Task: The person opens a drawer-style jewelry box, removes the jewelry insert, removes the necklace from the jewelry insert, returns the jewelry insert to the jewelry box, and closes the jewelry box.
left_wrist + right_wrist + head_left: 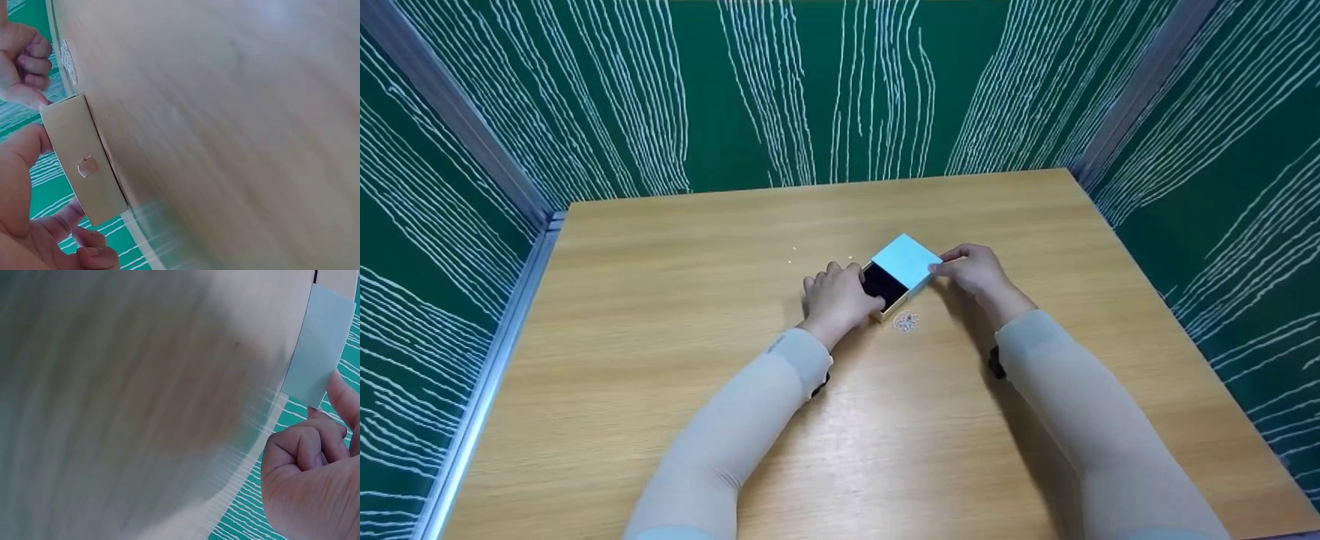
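Slide-out gift box (896, 274) sits angled on the tabletop, between both hands, its drawer (885, 286) partly out of the pale blue cover (907, 259). Left hand (838, 301) grips the drawer's sides, thumb against fingers; right hand (979, 274) pinches the cover's far corner. Risks: uneven pull could jam the drawer askew; squeezing hard could dent thin card walls; a sudden release could jerk the drawer into the coiled silvery strand (906, 322) lying just beside it, likely small enough to snag or scatter. Box looks like stiff matte card, rectangular; drawer front tan with a small metallic-looking tab or cutout, can't tell which; inside black. Pale specks (793, 248) nearby, too small to identify. Table (585, 375) smooth, wood-grained; beyond, green wall (705, 112) with white wavy lines.
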`<action>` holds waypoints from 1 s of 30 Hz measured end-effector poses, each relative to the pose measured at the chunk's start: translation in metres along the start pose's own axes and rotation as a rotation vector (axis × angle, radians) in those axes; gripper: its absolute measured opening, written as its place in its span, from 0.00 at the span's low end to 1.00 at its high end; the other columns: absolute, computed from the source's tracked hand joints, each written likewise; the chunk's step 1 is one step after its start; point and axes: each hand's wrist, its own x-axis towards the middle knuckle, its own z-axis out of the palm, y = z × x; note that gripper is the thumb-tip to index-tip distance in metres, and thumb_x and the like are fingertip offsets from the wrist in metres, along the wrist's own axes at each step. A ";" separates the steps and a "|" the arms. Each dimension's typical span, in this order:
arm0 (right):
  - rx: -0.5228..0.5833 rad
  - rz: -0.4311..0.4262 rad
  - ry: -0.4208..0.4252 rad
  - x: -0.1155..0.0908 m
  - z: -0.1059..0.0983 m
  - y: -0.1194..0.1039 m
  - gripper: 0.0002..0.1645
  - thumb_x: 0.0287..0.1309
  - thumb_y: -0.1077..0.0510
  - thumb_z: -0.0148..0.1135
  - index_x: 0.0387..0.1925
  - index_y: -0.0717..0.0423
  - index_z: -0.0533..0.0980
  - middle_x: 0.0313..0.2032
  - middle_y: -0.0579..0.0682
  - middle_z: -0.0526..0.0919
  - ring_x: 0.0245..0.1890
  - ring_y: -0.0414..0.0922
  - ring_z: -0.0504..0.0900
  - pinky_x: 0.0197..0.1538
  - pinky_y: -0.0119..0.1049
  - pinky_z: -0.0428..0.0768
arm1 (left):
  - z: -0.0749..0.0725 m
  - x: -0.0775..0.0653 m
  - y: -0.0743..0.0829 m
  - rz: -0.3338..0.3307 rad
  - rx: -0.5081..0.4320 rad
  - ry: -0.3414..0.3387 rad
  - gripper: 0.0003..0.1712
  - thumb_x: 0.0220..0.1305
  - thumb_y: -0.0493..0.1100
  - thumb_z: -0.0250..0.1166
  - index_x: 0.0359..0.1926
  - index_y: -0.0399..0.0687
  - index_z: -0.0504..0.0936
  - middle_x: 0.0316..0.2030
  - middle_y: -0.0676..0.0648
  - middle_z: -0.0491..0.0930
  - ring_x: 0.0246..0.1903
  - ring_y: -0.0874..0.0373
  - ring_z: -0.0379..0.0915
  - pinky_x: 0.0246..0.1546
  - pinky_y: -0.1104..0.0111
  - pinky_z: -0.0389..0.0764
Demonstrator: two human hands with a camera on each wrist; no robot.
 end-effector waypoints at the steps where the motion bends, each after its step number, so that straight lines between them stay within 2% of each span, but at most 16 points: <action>1: 0.001 -0.002 0.000 0.000 0.001 0.001 0.30 0.76 0.49 0.75 0.70 0.58 0.78 0.76 0.61 0.73 0.74 0.58 0.70 0.82 0.55 0.68 | 0.000 0.000 0.000 0.000 0.001 -0.003 0.31 0.66 0.67 0.76 0.60 0.56 0.85 0.55 0.48 0.81 0.53 0.48 0.77 0.64 0.51 0.68; 4: -0.002 0.002 0.001 0.002 0.002 0.004 0.29 0.76 0.49 0.74 0.69 0.57 0.78 0.76 0.60 0.73 0.73 0.57 0.70 0.82 0.55 0.67 | -0.001 -0.003 -0.001 0.006 -0.013 -0.016 0.34 0.66 0.67 0.76 0.64 0.54 0.84 0.57 0.47 0.81 0.55 0.47 0.78 0.66 0.51 0.71; 7: 0.007 0.004 -0.007 0.001 0.002 0.004 0.28 0.76 0.48 0.75 0.68 0.56 0.79 0.75 0.60 0.73 0.73 0.57 0.70 0.82 0.55 0.67 | -0.005 -0.007 -0.004 0.008 -0.068 -0.034 0.38 0.65 0.66 0.76 0.68 0.52 0.82 0.59 0.45 0.80 0.56 0.46 0.78 0.66 0.50 0.77; 12: 0.015 -0.021 -0.007 -0.003 0.000 0.000 0.29 0.76 0.49 0.75 0.68 0.59 0.78 0.75 0.61 0.73 0.70 0.55 0.70 0.79 0.53 0.69 | -0.015 -0.012 -0.009 -0.018 -0.148 -0.046 0.43 0.64 0.65 0.78 0.72 0.51 0.77 0.60 0.44 0.80 0.53 0.47 0.81 0.59 0.51 0.84; 15: -0.002 -0.029 -0.007 -0.003 -0.001 -0.003 0.30 0.76 0.50 0.74 0.69 0.61 0.78 0.74 0.61 0.74 0.68 0.55 0.71 0.76 0.51 0.71 | -0.017 -0.015 -0.012 -0.033 -0.149 -0.062 0.43 0.66 0.66 0.78 0.72 0.52 0.76 0.59 0.44 0.81 0.52 0.47 0.82 0.57 0.53 0.84; 21: -0.007 0.005 0.000 -0.001 -0.003 -0.006 0.29 0.77 0.49 0.74 0.69 0.59 0.78 0.69 0.57 0.76 0.65 0.53 0.72 0.73 0.49 0.72 | -0.015 -0.018 -0.012 -0.045 -0.132 -0.085 0.46 0.62 0.68 0.81 0.70 0.48 0.77 0.56 0.45 0.85 0.51 0.48 0.83 0.57 0.53 0.86; 26: 0.010 0.013 0.000 0.001 -0.002 -0.005 0.27 0.77 0.50 0.74 0.67 0.57 0.78 0.69 0.56 0.76 0.66 0.52 0.71 0.74 0.49 0.71 | -0.012 -0.018 -0.011 -0.053 -0.098 -0.084 0.47 0.63 0.68 0.80 0.70 0.43 0.78 0.56 0.44 0.88 0.51 0.49 0.85 0.58 0.53 0.88; 30: 0.021 0.006 -0.014 -0.001 0.001 -0.001 0.28 0.76 0.49 0.74 0.68 0.58 0.78 0.70 0.57 0.75 0.67 0.53 0.71 0.76 0.50 0.71 | -0.010 -0.019 -0.012 -0.065 -0.082 -0.083 0.45 0.64 0.68 0.80 0.69 0.43 0.79 0.56 0.45 0.89 0.51 0.50 0.86 0.58 0.53 0.88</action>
